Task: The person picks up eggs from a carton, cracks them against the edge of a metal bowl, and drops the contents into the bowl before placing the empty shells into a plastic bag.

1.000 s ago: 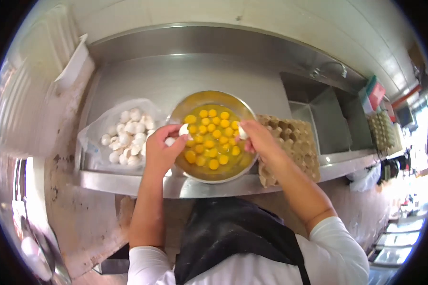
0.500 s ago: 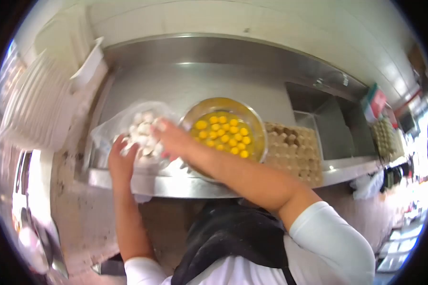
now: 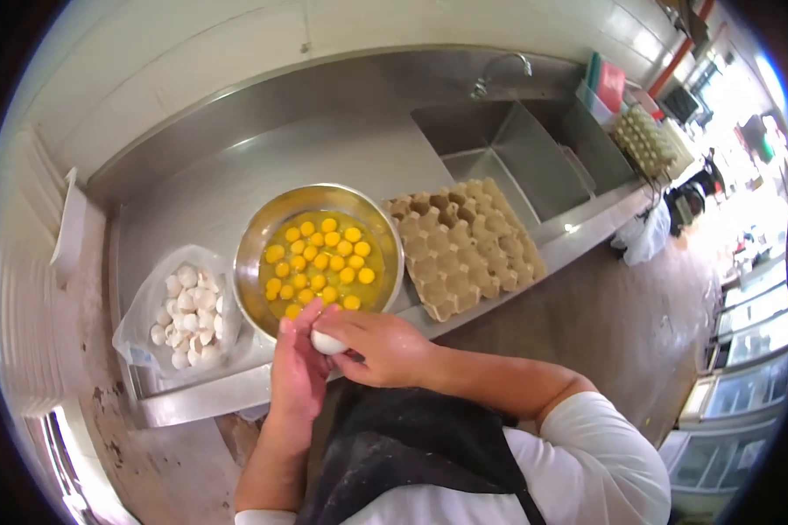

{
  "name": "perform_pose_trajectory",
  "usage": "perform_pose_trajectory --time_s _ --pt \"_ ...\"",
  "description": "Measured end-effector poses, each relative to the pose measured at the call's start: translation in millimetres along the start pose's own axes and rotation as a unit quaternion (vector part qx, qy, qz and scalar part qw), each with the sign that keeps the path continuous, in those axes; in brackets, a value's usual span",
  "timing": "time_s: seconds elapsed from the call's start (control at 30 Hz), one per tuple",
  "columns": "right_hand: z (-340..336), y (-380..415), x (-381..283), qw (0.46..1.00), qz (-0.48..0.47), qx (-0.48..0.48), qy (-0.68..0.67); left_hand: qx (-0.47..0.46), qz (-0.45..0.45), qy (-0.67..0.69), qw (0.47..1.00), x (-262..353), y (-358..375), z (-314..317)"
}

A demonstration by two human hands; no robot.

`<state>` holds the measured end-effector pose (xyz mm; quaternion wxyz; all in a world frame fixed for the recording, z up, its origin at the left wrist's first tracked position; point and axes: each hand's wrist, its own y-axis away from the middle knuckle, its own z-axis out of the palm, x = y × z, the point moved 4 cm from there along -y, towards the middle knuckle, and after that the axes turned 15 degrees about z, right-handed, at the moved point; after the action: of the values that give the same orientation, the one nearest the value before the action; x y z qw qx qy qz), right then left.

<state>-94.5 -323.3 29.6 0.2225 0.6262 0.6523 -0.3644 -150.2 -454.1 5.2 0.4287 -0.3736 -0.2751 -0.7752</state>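
Note:
A white egg sits between my hands, just over the near rim of a steel bowl. My right hand has its thumb and fingers wrapped around the egg from the right. My left hand is closed against the egg's left side, its inner fingers partly hidden. Several yellow yolks lie in clear egg white inside the bowl. Left of the bowl, a clear plastic bag holds a heap of white eggshells. To the right lies a cardboard egg tray with no eggs showing in its cups.
The steel counter has a raised front edge and a back wall. A sink with a tap is on the right. Beyond it stand more egg trays. Stacked white trays are at the left.
Both hands have left the shell bag and come together at the bowl's near rim, with a white egg now between them. The view has turned toward the right.

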Motion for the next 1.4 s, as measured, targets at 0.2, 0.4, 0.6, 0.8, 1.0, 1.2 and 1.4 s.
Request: perform_pose_trajectory --time_s 0.2,0.4,0.6,0.8,1.0,1.2,1.4 --pt "-21 66 29 0.989 0.114 0.083 -0.037 -0.090 -0.094 -0.084 0.988 -25 3 35" --pt "-15 144 92 0.939 0.250 0.235 -0.024 -0.141 -0.009 -0.137 0.981 21 -29 21" --pt "-11 151 91 0.939 0.181 0.290 0.047 -0.127 0.021 -0.105 0.986 54 -35 20" --pt "4 149 106 0.937 0.181 0.289 0.078 -0.118 0.023 -0.119 0.986 54 -32 20" --pt "-10 132 80 0.938 0.191 0.289 0.018 -0.115 0.025 -0.151 0.982 48 -33 5" --pt "-7 89 73 0.777 0.365 0.107 -0.502 -0.226 0.063 -0.326 0.916 20 -22 24" --pt "-1 50 58 0.697 0.379 -0.013 -0.608 -0.266 0.134 -0.439 0.847 6 -27 49"
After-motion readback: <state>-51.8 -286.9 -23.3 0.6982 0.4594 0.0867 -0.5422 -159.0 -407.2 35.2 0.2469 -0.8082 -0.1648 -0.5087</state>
